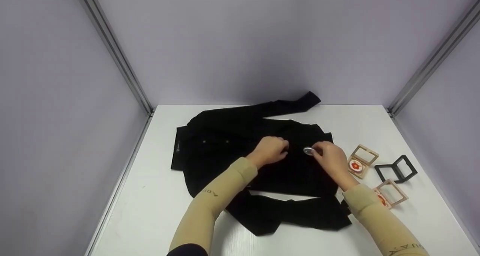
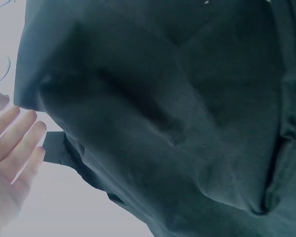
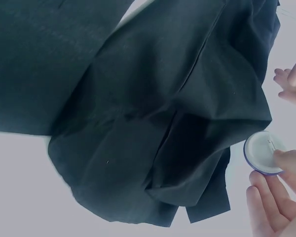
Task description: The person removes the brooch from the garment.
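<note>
A black long-sleeved button-up shirt (image 1: 221, 126) lies spread on the white table, its collar toward the left. Over its middle is my left hand (image 1: 270, 149); in the left wrist view its fingers (image 2: 19, 143) are relaxed beside the dark cloth, with nothing between them. My right hand (image 1: 330, 160) pinches a round pin-back badge (image 1: 308, 151) by its edge, above the shirt's right part. The right wrist view shows the badge's pale back (image 3: 260, 154) and its pin, with the thumb on it and fingers beneath.
Right of the shirt stand a gold-toned open case (image 1: 369, 155) with a red-flower badge (image 1: 356, 166), a black open case (image 1: 395, 170) and a pinkish open case (image 1: 393, 194), partly behind my right forearm. Grey walls (image 1: 240, 42) enclose the table's back and sides.
</note>
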Motion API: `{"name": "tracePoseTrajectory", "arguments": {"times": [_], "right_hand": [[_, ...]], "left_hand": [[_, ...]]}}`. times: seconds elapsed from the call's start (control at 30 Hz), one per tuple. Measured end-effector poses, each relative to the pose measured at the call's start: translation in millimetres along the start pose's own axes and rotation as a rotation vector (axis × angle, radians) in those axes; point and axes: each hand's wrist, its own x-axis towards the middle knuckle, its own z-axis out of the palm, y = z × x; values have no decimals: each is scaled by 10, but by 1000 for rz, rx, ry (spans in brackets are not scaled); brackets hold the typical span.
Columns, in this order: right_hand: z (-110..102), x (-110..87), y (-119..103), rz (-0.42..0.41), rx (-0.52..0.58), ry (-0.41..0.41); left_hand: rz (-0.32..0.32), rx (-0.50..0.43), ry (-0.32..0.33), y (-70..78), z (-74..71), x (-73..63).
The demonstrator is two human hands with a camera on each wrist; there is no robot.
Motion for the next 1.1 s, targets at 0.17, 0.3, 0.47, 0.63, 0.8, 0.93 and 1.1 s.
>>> {"name": "tracePoseTrajectory", "arguments": {"times": [0.17,0.3,0.47,0.63,0.8,0.93,1.1], "right_hand": [[-65,-2,60,1,-12,10],[-118,0,120,7,-19,21],[-191,-45,215,4,-38,32],[-277,-83,315,10,-57,36],[-354,-99,376,23,-67,55],[-393,-108,416,20,-84,74],[-464,-115,481,19,-100,81]], "left_hand": [[-7,-4,-14,-22,1,-74],[-19,0,-9,-59,20,-144],[-32,-5,-17,-112,62,-274],[-51,-29,-36,-173,76,-413],[-81,-34,-74,-250,76,-517],[-91,-30,-92,-327,71,-588],[-90,-14,-84,-416,57,-695]]}}
